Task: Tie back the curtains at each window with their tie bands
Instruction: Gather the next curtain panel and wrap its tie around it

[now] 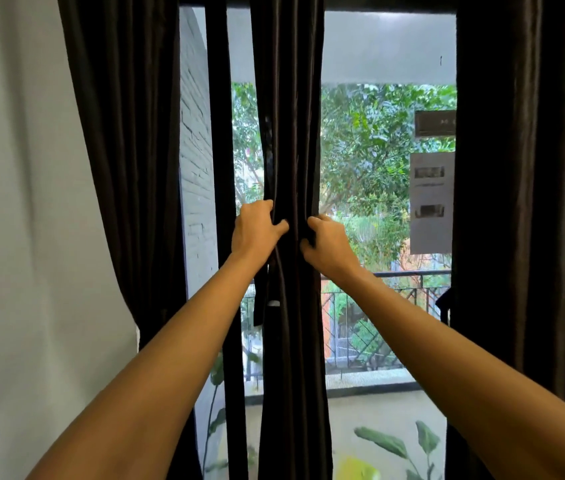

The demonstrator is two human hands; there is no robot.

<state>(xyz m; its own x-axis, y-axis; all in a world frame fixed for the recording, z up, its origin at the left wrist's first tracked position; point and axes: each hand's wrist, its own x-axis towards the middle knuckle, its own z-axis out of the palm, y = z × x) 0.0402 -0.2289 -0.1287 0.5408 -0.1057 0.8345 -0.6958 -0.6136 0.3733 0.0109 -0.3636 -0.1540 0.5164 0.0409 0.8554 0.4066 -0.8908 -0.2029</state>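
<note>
Gripping the bunched curtain (291,140) with fingers curled, left hand (256,227) and right hand (330,242) risk spilling folds if 1 releases for the dangling tie band (258,306).

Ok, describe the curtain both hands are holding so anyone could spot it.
Look at the tall window facing the trees. Of its three dark curtains, it is the middle curtain. Unlike the left curtain and right curtain, it is bunched narrow and gripped by the left hand and right hand.
</note>
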